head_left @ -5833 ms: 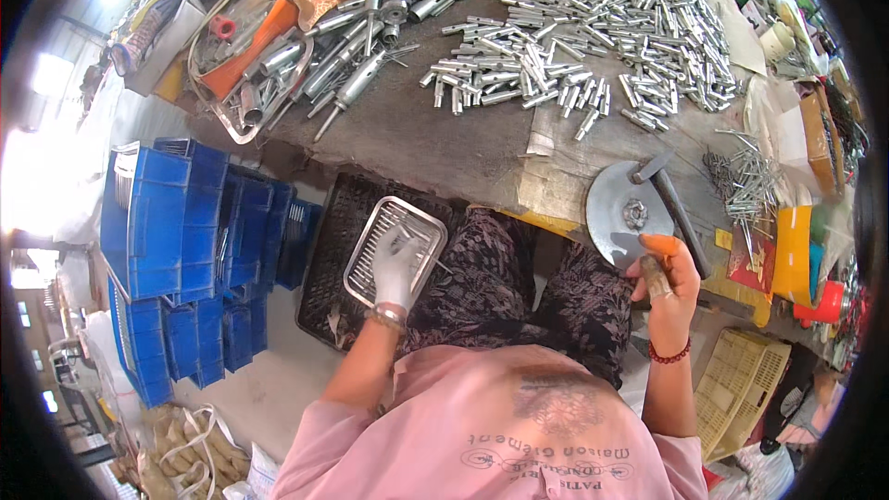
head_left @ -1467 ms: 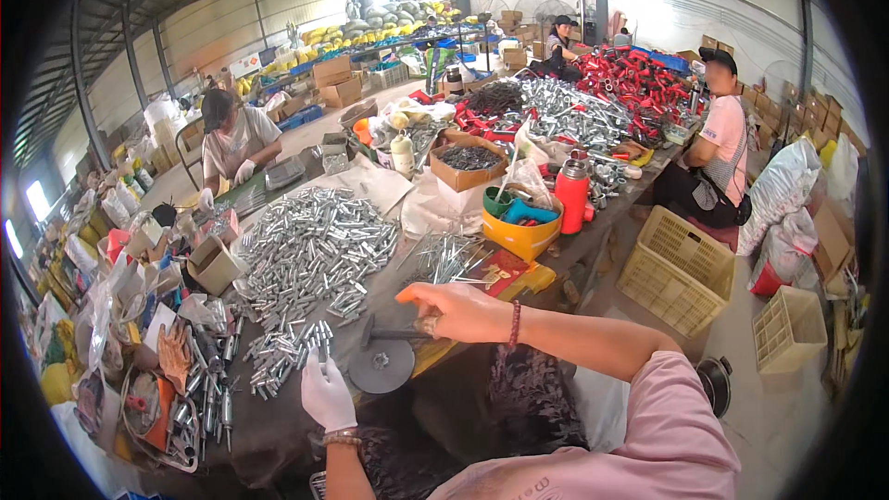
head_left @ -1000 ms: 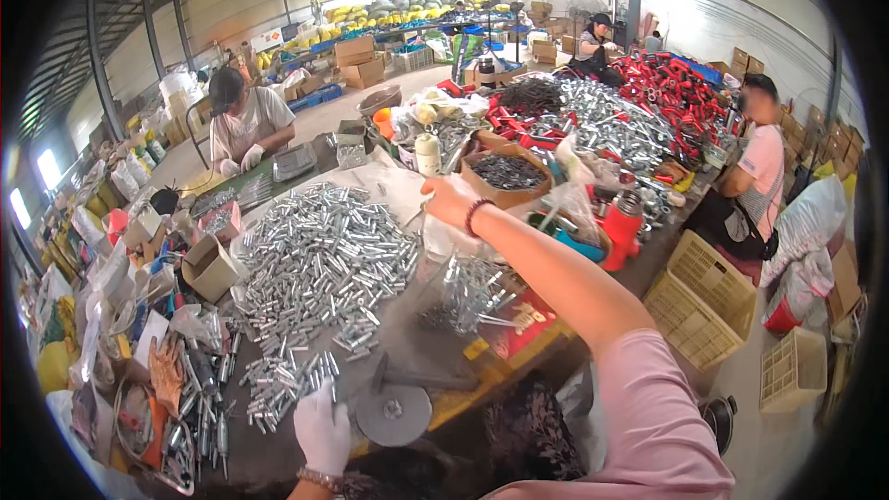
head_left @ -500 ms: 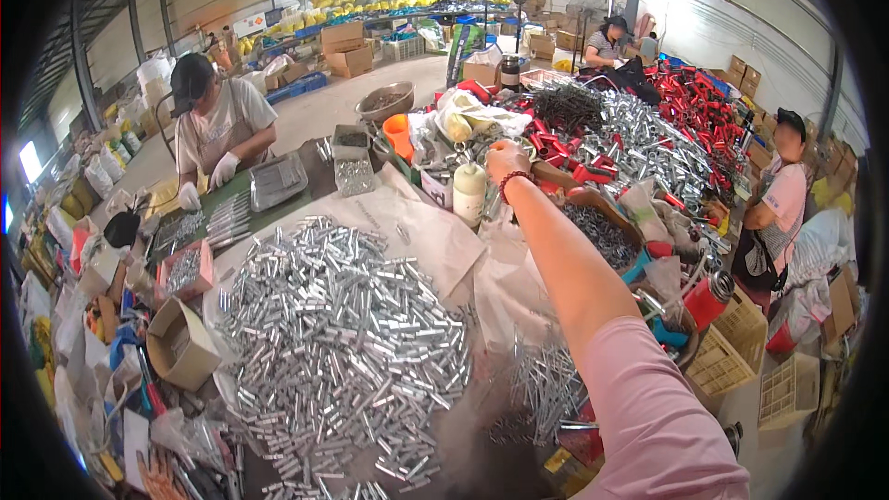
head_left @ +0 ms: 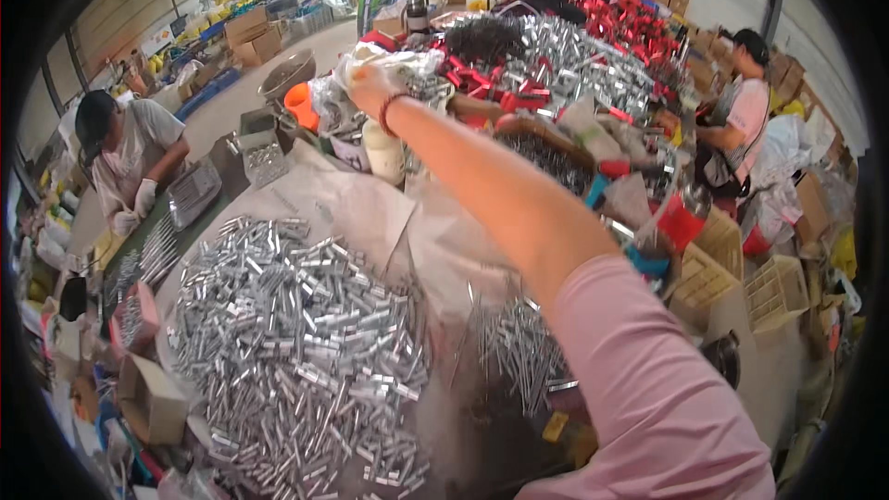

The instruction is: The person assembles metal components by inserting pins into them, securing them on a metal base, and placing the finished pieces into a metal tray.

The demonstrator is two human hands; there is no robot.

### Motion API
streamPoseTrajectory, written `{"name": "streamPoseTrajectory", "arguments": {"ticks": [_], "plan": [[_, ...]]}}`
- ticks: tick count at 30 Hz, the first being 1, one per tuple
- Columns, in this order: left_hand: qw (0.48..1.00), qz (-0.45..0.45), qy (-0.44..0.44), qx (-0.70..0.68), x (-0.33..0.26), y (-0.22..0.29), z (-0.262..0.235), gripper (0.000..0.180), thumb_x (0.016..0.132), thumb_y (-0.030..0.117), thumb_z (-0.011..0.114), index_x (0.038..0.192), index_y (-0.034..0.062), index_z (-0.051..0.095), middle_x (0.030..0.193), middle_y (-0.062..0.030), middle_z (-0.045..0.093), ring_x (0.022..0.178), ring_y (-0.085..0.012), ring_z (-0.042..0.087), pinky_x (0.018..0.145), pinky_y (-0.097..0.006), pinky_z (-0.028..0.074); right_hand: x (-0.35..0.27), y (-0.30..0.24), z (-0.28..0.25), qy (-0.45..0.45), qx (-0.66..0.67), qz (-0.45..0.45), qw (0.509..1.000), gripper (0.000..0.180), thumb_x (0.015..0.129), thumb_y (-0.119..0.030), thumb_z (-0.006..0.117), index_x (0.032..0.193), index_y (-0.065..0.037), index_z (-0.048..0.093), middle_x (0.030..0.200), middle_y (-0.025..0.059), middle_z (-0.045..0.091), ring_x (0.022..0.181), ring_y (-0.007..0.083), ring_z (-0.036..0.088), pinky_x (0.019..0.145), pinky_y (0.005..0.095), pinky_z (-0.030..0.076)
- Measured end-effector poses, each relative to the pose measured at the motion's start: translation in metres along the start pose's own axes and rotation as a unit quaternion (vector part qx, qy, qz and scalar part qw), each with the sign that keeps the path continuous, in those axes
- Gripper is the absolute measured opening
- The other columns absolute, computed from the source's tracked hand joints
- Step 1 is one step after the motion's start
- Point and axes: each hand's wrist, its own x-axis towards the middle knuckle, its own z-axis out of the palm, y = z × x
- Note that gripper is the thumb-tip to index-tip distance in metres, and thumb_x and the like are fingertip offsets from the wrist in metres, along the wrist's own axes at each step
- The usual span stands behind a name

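Observation:
My right arm stretches far across the table, and my right hand, with a red bead bracelet at its wrist, is over a white plastic bag. Motion blur hides its fingers, so I cannot make out whether it grips anything. Just below the hand stands a cream-coloured bottle, with an orange scoop-like container to its left. A wide heap of short silver metal rods covers the near table. Longer thin metal rods lie beneath my forearm. My left hand is out of view.
A gloved co-worker is at the left near a clear tray. Another person stands at the right by yellow crates. Red and silver tools are piled at the back. An open cardboard box sits at the left edge.
My right hand has moved left, from beside the bottle to the plastic bag behind it. The whole view has shifted, and my left hand has gone from the lower left.

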Motion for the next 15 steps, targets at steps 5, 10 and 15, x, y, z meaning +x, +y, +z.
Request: {"name": "streamPoseTrajectory", "arguments": {"ticks": [5, 10, 15], "plan": [[0.998, 0.0, 0.054, 0.009, 0.045, 0.034, 0.003, 0.068, 0.096, 0.019, 0.078, 0.157, -0.002, 0.054, 0.151, -0.0235, 0.062, 0.138, -0.0449, 0.059, 0.12, -0.053, 0.044, -0.092, -0.067, -0.099, -0.083, 0.195, -0.043, 0.976, 0.039, 0.099, -0.015, 0.066, 0.134, -0.002, 0.074, 0.113, 0.0144, 0.08, 0.091, 0.0198, 0.08, 0.076, 0.0307, 0.064], [0.984, 0.0, 0.177, -0.033, 0.001, 0.072, -0.024, 0.039, 0.102, 0.005, 0.069, 0.14, -0.0055, 0.067, 0.131, -0.0245, 0.071, 0.127, -0.0391, 0.066, 0.111, -0.048, 0.05, -0.318, -0.168, -0.319, -0.038, 0.294, -0.252, 0.921, 0.042, 0.112, -0.027, 0.056, 0.14, 0.0, 0.071, 0.117, 0.0115, 0.08, 0.091, 0.0152, 0.077, 0.08, 0.0282, 0.061], [0.909, 0.164, 0.365, -0.116, -0.019, 0.163, -0.126, 0.025, 0.1, 0.011, 0.067, 0.112, -0.0088, 0.076, 0.102, -0.0161, 0.078, 0.092, -0.0266, 0.074, 0.084, -0.037, 0.059, -0.534, -0.16, -0.51, 0.121, 0.103, -0.491, 0.857, 0.05, 0.111, -0.047, 0.06, 0.134, -0.004, 0.072, 0.118, 0.0127, 0.076, 0.101, 0.0178, 0.076, 0.088, 0.0356, 0.063]]}}
